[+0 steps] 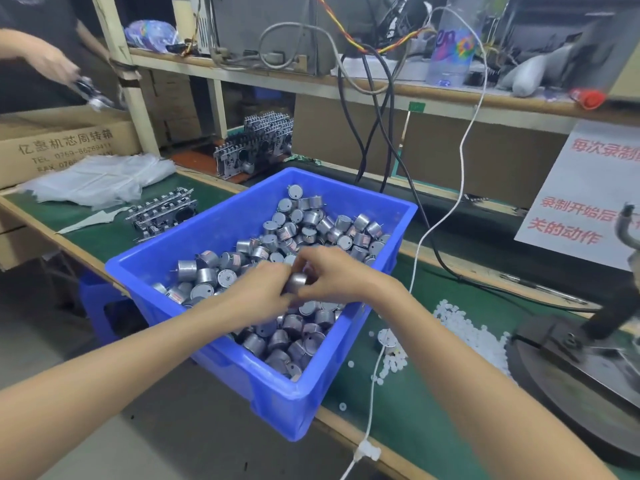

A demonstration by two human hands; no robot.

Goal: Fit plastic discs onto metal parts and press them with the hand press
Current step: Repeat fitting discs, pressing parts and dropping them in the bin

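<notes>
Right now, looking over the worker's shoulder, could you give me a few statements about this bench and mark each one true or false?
1. The left hand and right hand both grip one metal part above the blue bin. True.
2. The white plastic discs are piled inside the bin. False: they lie on the green mat, right of it.
3. The hand press stands to the bin's left. False: it stands at the far right.
4. The bin holds many loose metal parts. True.
</notes>
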